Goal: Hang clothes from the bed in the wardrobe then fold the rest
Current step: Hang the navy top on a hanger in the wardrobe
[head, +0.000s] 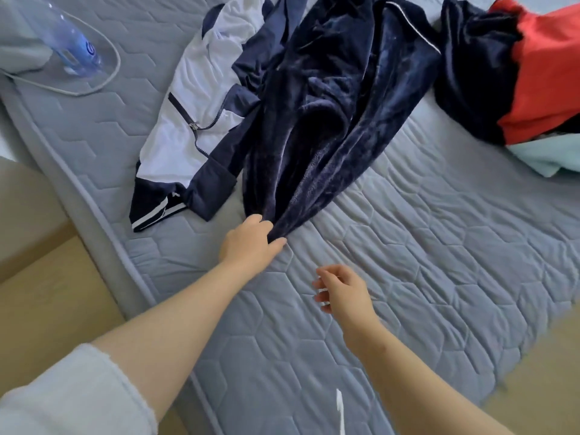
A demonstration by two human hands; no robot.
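Note:
A dark navy fleece garment [329,120] lies stretched across the grey quilted mattress [439,246]. My left hand [251,243] grips its near end, bunched between thumb and fingers. My right hand [342,290] hovers just above the mattress to the right of it, fingers loosely curled and holding nothing. Left of the fleece lies a white and navy zip jacket [194,120], partly under it. A heap of clothes sits at the far right: a dark piece [467,67], a red one [546,76] and a pale mint one [546,158].
A clear plastic water bottle [69,42] lies at the mattress's far left, with a grey cord [110,73] looped around it. Wooden floor [47,293] runs along the bed's left edge. A thin white object [340,409] shows at the bottom.

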